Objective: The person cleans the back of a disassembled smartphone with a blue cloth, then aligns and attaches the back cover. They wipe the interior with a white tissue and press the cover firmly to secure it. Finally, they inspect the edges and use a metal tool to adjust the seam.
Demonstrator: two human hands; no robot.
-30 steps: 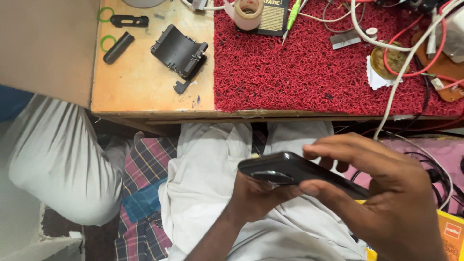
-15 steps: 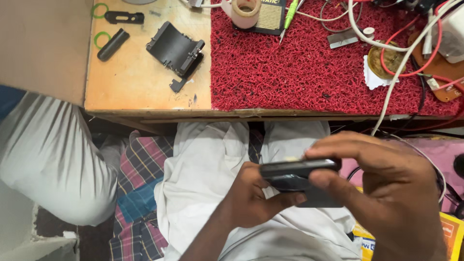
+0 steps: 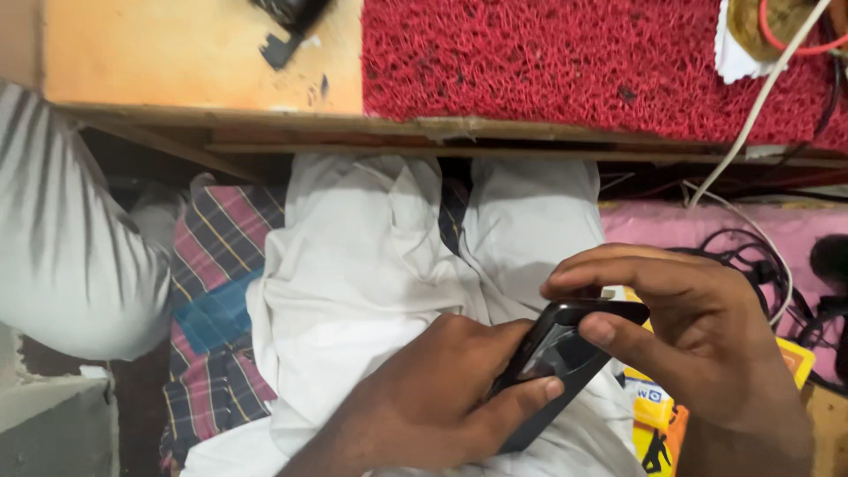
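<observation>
Wooden workbench across the top, red bristly mat over its right part. White cable hangs off the front edge.

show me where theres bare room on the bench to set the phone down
Free: the bare wooden top left of the red mat, below the black part; the mat's middle too. Crowded: the mat's right end, with white cable and paper.

One black phone, slim and rectangular with rounded corners and a glossy, reflective face. It is tilted, top end raised toward upper right, lower end down-left. Held above a white-clothed lap, below the worktop edge.
</observation>
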